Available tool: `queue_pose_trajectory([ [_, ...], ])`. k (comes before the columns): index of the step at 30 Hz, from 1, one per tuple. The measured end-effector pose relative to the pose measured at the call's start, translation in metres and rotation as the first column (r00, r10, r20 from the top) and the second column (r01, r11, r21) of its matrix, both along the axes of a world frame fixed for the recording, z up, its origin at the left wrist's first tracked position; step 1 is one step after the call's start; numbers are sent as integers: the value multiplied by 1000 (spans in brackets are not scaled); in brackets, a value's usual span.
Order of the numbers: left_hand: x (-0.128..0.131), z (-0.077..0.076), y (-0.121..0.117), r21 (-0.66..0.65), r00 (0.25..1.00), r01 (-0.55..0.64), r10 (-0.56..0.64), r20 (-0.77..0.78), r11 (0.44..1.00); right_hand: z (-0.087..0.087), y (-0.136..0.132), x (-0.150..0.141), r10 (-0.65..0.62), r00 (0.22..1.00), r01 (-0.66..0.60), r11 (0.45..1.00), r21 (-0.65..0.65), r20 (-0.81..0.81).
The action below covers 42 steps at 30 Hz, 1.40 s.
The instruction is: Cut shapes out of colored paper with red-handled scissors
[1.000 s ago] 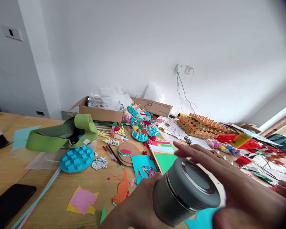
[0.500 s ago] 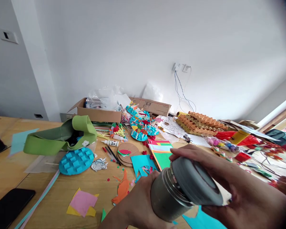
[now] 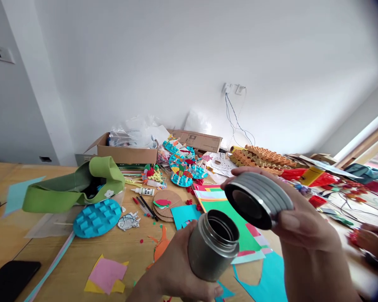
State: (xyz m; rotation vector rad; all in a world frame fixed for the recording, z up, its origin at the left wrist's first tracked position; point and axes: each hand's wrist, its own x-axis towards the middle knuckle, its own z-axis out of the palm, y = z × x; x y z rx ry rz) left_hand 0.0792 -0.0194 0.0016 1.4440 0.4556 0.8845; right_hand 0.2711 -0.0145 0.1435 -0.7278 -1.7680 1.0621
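My left hand (image 3: pixel 176 264) is wrapped round a grey metal thermos flask (image 3: pixel 209 256). The flask's mouth is uncovered and faces up, tilted slightly toward me; its inside looks dark. Above and to the right, my right hand (image 3: pixel 308 222) grips the grey ribbed lid (image 3: pixel 269 195) by its sides. The lid is apart from the flask, tipped so that its dark underside shows. Beneath both lie green paper sheets (image 3: pixel 236 218) and a cut blue sheet (image 3: pixel 271 272).
A green felt bag (image 3: pixel 56 195) and a blue bumpy oval (image 3: pixel 97 218) lie left, near a black phone (image 3: pixel 12 281). A cardboard box (image 3: pixel 129 154), decorated blue pieces (image 3: pixel 181 179) and egg trays (image 3: pixel 258 157) line the wall. Another person's hand (image 3: pixel 373 241) is at far right.
The lid has come off the flask and moved up, its underside now turned into view. The flask's open mouth now shows. The view has shifted slightly.
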Motion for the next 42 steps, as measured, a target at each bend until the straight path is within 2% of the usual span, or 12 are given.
queue_pose_trajectory([
  [5, -5, 9, -3, -2, 996, -90, 90, -14, 996, -8, 15, -4, -168, 966, 157, 985, -67, -196],
  [11, -22, 18, -2, 69, 961, -244, 251, -119, 967, -6, 30, 2, -228, 911, 194, 972, -131, -343],
  [15, -33, 19, -3, 101, 895, -420, 430, -115, 902, -10, 37, 8, -216, 894, 159, 972, -171, -393],
  [23, -53, 34, 0, 146, 756, -628, 644, -117, 765, -35, 65, 6, -288, 844, 194, 950, -244, -453],
  [26, -62, 29, 4, 187, 711, -668, 692, -122, 720, -52, 74, -2, -292, 855, 187, 944, -270, -428],
  [30, -72, 22, 9, 178, 670, -713, 734, -109, 678, -92, 88, -18, -348, 875, 221, 906, -361, -337],
  [32, -75, 22, 10, 186, 663, -720, 742, -99, 668, -117, 100, -26, -414, 879, 315, 877, -364, -237],
  [36, -80, 26, 10, 244, 620, -743, 778, -102, 624, -157, 133, -34, -477, 873, 415, 837, -356, -102],
  [42, -84, 24, 11, 270, 579, -769, 811, -89, 579, -192, 175, -32, -596, 801, 583, 755, -299, 54],
])
